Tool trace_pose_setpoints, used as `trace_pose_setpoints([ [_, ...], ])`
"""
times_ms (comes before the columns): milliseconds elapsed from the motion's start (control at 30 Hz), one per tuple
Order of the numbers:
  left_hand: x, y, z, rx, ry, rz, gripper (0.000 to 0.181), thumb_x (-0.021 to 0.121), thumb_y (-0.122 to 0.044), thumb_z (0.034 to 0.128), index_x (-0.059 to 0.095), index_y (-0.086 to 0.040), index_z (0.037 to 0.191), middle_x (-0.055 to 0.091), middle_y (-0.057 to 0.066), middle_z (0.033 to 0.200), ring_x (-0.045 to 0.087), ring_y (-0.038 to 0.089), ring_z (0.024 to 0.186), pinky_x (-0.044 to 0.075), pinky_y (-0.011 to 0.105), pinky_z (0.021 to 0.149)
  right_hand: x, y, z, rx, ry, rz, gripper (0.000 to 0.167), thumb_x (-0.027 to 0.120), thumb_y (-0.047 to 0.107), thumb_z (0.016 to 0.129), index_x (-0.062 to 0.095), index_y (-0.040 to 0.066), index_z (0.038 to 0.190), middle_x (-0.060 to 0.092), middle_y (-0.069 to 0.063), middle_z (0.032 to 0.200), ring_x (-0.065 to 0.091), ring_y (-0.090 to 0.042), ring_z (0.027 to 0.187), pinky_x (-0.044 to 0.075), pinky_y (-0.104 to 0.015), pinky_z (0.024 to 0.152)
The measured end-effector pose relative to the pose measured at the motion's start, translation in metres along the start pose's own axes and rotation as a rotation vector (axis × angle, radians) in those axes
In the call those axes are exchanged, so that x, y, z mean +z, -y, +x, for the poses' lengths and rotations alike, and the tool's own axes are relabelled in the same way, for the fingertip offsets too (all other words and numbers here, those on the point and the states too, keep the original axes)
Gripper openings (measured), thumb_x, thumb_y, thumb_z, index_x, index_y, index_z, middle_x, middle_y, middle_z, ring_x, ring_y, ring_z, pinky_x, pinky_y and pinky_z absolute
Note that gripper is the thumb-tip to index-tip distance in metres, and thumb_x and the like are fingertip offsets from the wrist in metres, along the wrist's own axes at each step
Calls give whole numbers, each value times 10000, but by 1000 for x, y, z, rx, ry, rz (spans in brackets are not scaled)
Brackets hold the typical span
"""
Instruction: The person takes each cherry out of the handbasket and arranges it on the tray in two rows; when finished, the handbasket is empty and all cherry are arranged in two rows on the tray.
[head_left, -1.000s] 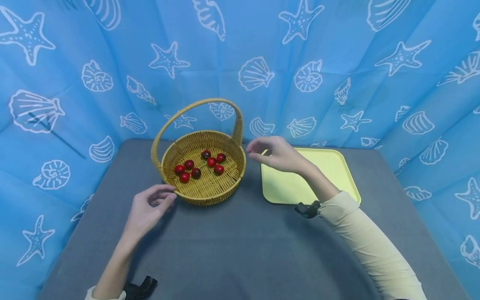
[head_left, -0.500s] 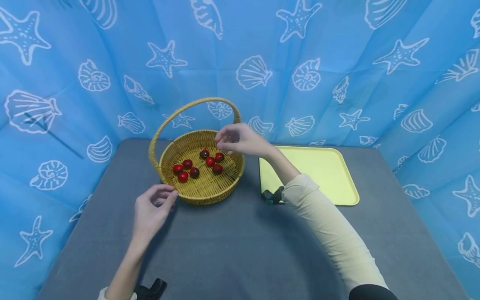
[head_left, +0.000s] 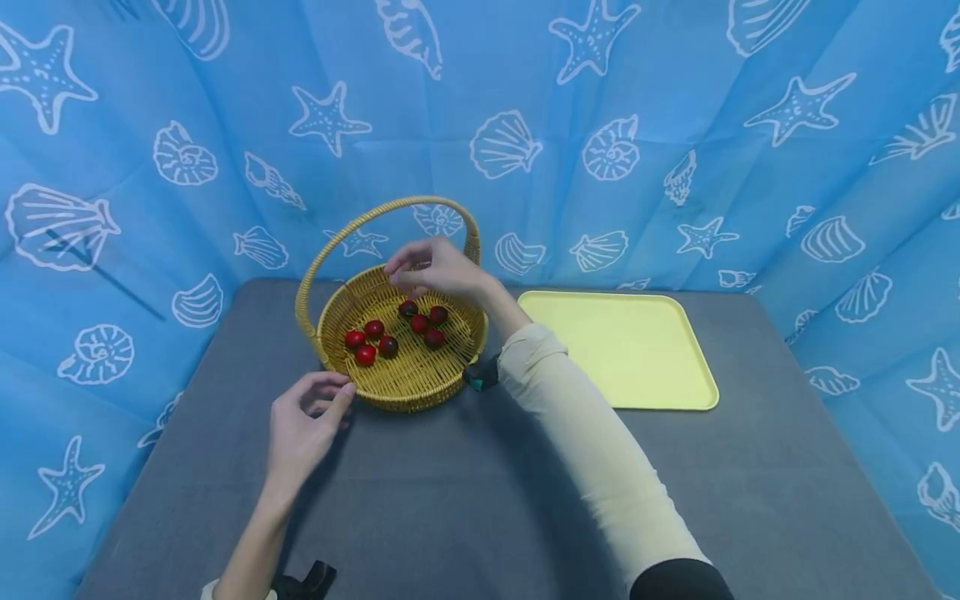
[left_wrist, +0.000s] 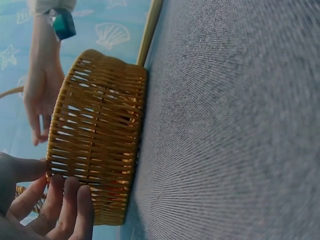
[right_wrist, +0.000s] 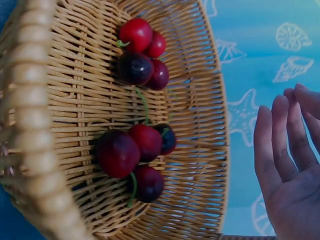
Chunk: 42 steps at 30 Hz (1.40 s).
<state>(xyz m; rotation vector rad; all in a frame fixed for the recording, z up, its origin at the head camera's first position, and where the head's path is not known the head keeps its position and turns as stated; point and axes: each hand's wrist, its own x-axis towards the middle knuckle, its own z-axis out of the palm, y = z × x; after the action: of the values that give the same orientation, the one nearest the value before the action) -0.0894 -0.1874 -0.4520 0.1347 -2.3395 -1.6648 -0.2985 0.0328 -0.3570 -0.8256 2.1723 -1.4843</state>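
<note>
A round wicker basket (head_left: pixel 408 401) with an arched handle (head_left: pixel 306 292) stands on the table and holds several dark red cherries (head_left: pixel 365 356) in two loose groups. My left hand (head_left: pixel 300 425) pinches its near left rim, the thumb at the edge and the fingers against the woven outer wall (left_wrist: pixel 95 130). Over the back of the basket hovers my right hand (head_left: pixel 438 267), nothing between its fingers. In the right wrist view, several cherries (right_wrist: pixel 117 154) have green stems, and the right hand (right_wrist: pixel 292 165) appears beyond the basket rim, its fingers nearly straight.
To the right of the basket lies a yellow rectangular tray (head_left: pixel 630 354) on the grey tabletop (head_left: pixel 465 500). A blue curtain (head_left: pixel 555 192) with white shells and starfish hangs behind and along both sides. The basket handle rises close to the right hand.
My right hand has moved left from beside the tray's left edge to above the basket. The left hand stays at the rim, and the cherries keep their places.
</note>
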Motion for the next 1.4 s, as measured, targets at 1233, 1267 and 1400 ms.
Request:
trace_pose_setpoints([
  [1233,0,1,0,-12,1,-2,192,780,-204,1028,757,-53,1144,744,197,1007,760,120,715,659,251,607,2,-45,-2,378,252,-12,303,728,77,1023,733,-29,1307,778,-136,1283,744,-223,1170,604,-476,1129],
  [1267,0,1,0,-14,1,-1,193,780,-205,1028,756,-52,1145,744,198,1007,760,120,716,659,252,607,2,-45,-2,381,269,-29,301,734,66,1018,735,-25,1304,778,-141,1285,743,-200,1139,612,-461,1112],
  [1400,0,0,-1,-17,3,10,203,777,-213,1031,753,-53,1154,746,195,1017,759,117,724,664,262,612,3,-43,-2,407,340,-106,293,766,28,985,762,14,1278,790,-129,1265,736,-163,1089,633,-390,1025],
])
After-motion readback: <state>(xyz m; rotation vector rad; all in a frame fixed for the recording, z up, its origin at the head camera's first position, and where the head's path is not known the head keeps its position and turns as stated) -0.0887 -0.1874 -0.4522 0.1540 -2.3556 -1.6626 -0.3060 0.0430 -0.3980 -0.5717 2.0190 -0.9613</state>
